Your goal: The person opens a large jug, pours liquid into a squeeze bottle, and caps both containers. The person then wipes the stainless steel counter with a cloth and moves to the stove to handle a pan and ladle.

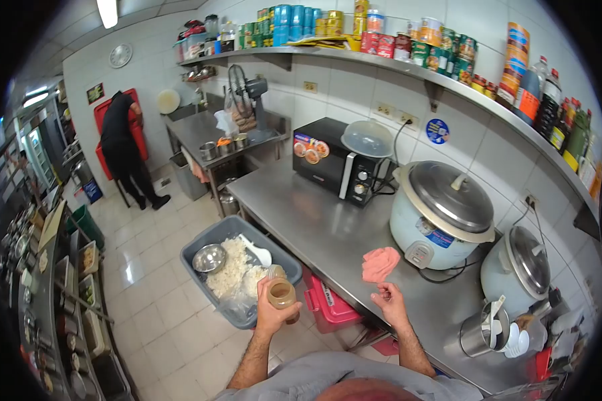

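My left hand is wrapped round an open glass jar with a brownish inside. Its mouth faces up toward the camera. The jar is over the near right edge of a grey tub on the floor side of the counter. White rice, a metal bowl, a white scoop and clear plastic are in the tub. My right hand is over the steel counter, fingers loosely bent and apart, holding nothing. A pink cloth lies just beyond it, not touched.
On the steel counter stand a black microwave, a large rice cooker, a second cooker and a metal pot with utensils. A pink box is below. A person in dark clothes bends at the far left.
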{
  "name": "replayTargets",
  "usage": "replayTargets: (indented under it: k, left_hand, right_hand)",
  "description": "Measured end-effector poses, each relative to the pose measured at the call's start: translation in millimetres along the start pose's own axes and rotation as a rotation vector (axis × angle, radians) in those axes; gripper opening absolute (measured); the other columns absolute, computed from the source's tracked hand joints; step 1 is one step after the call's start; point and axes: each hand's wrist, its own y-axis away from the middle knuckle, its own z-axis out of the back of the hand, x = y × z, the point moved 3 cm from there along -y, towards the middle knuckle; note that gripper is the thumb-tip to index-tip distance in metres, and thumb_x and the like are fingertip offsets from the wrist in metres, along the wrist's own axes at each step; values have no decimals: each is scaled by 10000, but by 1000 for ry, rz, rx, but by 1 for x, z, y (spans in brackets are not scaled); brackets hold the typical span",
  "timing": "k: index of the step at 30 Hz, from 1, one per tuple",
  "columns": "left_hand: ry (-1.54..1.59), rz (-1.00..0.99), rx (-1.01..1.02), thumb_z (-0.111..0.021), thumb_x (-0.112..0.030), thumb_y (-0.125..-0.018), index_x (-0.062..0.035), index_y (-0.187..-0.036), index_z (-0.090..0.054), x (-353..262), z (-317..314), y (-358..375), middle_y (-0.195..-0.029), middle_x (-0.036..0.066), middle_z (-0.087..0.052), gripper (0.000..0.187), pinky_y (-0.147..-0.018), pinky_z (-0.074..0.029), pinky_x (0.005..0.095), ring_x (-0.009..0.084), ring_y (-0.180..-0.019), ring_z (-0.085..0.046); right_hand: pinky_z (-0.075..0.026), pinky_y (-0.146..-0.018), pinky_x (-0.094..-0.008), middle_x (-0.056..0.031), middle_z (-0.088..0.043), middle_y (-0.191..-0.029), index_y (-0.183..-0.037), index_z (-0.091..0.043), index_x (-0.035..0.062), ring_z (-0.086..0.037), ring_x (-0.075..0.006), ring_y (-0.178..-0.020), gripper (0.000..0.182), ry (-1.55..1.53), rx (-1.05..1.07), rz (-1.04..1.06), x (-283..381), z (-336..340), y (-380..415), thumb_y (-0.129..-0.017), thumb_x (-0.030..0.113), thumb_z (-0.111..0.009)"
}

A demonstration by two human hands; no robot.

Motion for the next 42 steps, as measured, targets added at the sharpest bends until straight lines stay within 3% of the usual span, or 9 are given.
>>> replayTargets:
  k: [9, 12, 13, 15, 21, 27, 35, 40, 42]
  left_hand:
    - [-35, 144, -257, -856, -215, -539, -25, -1102, -532, -10, 84, 31, -1168, 105, -396, 677, -938, -410, 360, 242, -1087, -470]
    - [-181, 50, -308, -840, -144, -580, -23, -1244, -356, -8, 137, 51, -1074, 103, -527, 831, -878, -469, 376, 226, -999, -572]
    - [-179, 60, -314, -840, -144, -580, -23, -1244, -356, -10, 148, 55, -1074, 103, -527, 831, -878, -469, 376, 226, -999, -572]
    - [10, 130, -465, -856, -184, -569, 3, -1181, -456, -19, 181, 64, -1224, 89, -365, 755, -878, -469, 367, 235, -1050, -542]
    - [27, 89, -521, -860, -180, -572, -6, -1186, -444, 4, 318, 83, -1204, 71, -366, 762, -848, -496, 386, 243, -1020, -570]
    - [-129, 217, -438, -855, -160, -571, -15, -1188, -437, 28, 445, 99, -1160, 73, -368, 759, -838, -497, 387, 243, -1006, -565]
    - [4, 206, -585, -845, -87, -556, -25, -1253, -353, 90, 546, 29, -1151, 97, -417, 856, -844, -498, 379, 232, -1003, -561]
    - [-80, 217, -569, -836, -69, -542, -32, -1264, -341, 136, 625, -44, -1134, 99, -430, 876, -862, -478, 372, 228, -1000, -548]
    - [-313, 119, -642, -829, -76, -530, -33, -1256, -356, 149, 673, -69, -1130, 94, -421, 868, -881, -445, 366, 226, -986, -528]
  right_hand:
    - [-459, -709, -232, -41, -509, -928, -1028, -577, 12, -507, -96, -778, 291, -327, 310, -50, -2, -107, -3, -791, 116, -709]
    - [-470, -728, -245, -53, -520, -951, -1034, -572, 10, -522, -107, -798, 293, -219, 414, 28, 19, -149, 6, -801, 128, -704]
    - [-473, -734, -252, -60, -523, -960, -1035, -572, 11, -526, -115, -804, 293, -237, 448, 29, 27, -166, 10, -801, 130, -702]
    - [-476, -741, -259, -67, -526, -970, -1036, -573, 11, -530, -122, -809, 293, -254, 485, 31, 45, -200, 19, -801, 132, -701]
    - [-470, -746, -283, -73, -517, -968, -1047, -579, 35, -512, -142, -783, 321, -196, 580, 26, 104, -344, 34, -783, 161, -713]
    - [-456, -752, -281, -73, -493, -1003, -1065, -571, 41, -498, -155, -814, 327, -188, 630, 165, 210, -465, 42, -793, 169, -700]
    - [-476, -723, -308, -101, -505, -999, -1081, -568, 25, -531, -178, -770, 354, -95, 462, 272, 245, -580, -58, -783, 168, -695]
    - [-473, -704, -311, -101, -505, -958, -1058, -574, 28, -533, -180, -769, 341, -91, 351, 262, 255, -671, -155, -776, 175, -699]
    - [-476, -708, -310, -100, -508, -957, -1055, -575, 33, -535, -181, -772, 334, -102, 365, 260, 276, -715, -184, -779, 177, -697]
